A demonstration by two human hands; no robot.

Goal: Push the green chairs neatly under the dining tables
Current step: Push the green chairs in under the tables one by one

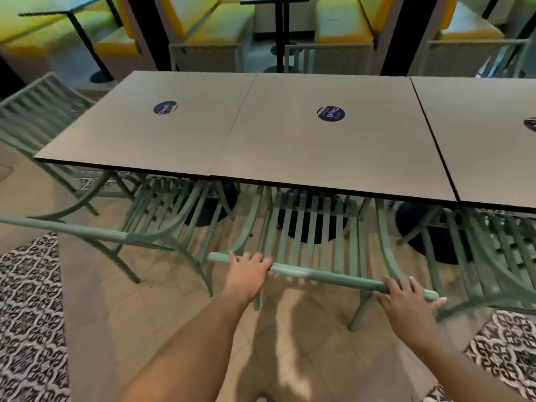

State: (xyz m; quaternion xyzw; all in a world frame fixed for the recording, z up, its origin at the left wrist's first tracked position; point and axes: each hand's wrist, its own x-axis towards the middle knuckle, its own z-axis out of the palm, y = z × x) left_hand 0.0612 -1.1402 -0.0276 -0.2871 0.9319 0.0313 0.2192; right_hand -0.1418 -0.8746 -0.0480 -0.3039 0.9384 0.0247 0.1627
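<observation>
Green slats of the middle chair (307, 236) already sit partly under the tabletop (319, 146), and we hold its top rail with both hands: left hand (246, 274) with fingers curled over the rail, right hand (406, 303) gripping near the rail's end. We judge this chair nearly in. The chair left (162, 216) of it stands skewed and needs straightening, and the round sticker (331, 113) on the tabletop reads "ClayG".

Yellow booth seats (220, 21) beyond; patterned floor tiles (29, 300) at the sides.
</observation>
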